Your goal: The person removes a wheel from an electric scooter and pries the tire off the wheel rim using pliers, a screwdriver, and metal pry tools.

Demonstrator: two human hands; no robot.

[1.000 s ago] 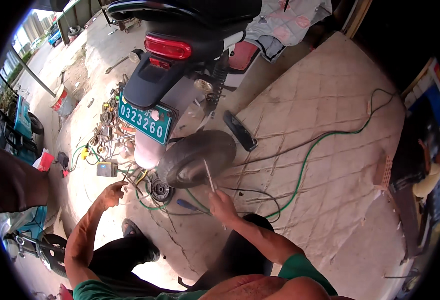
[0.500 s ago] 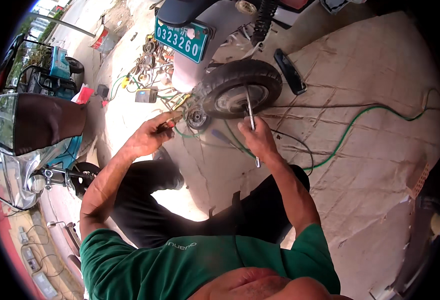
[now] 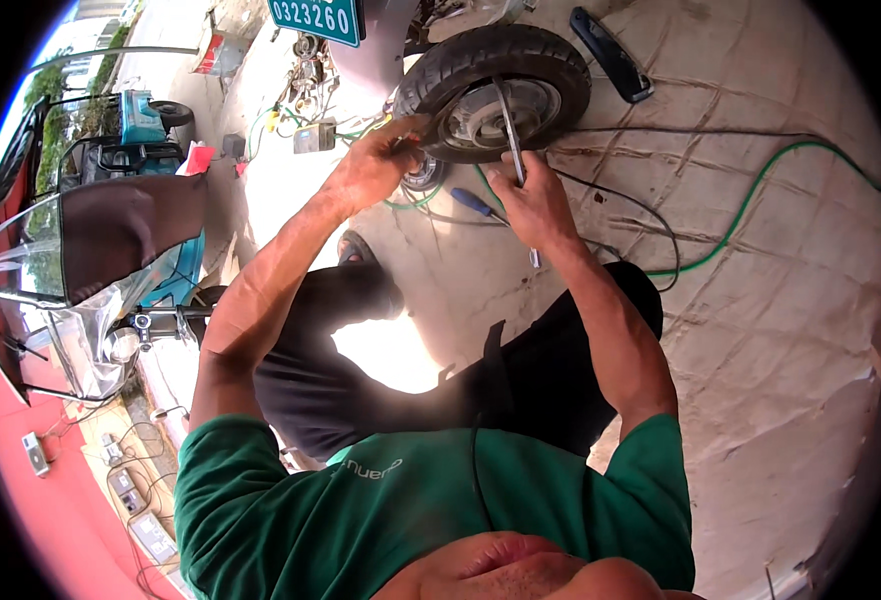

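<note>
Pale, creased ground under a scooter wheel being worked by hand

Green hose and dark cable snake over the floor on the right, while a three-wheeled vehicle with a brown hood stands off to the left. The wheel lies tilted just beyond both hands, beside the tail of a scooter; whether it is attached is unclear. The right hand is wrapped around a slim metal bar, whose far end crosses the tyre's open side toward the hub. The left hand has bent fingers at the near left edge of the tyre; I cannot tell whether it pinches anything. A blue-handled screwdriver lies just beside the right hand.

The step in hand looks like working the bar at the wheel. The next move seems to call for a steadied tyre and a well-seated bar tip.
</note>
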